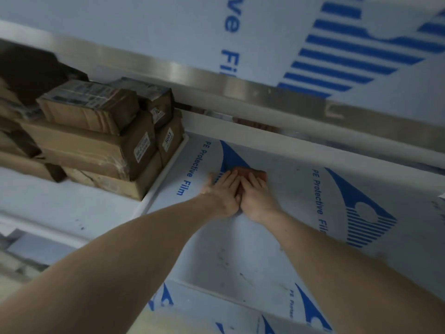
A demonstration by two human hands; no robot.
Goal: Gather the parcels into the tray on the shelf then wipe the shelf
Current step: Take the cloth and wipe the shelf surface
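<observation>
Wiping underway: left hand and right hand lie flat, side by side, pressing an orange cloth, probably folded, mid-shelf for even pressure. Parcels stacked in tray at left end.

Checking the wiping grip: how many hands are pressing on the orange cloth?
2. The left hand and the right hand lie side by side, fingers flat on the orange cloth, on the shelf right of the parcels.
</observation>
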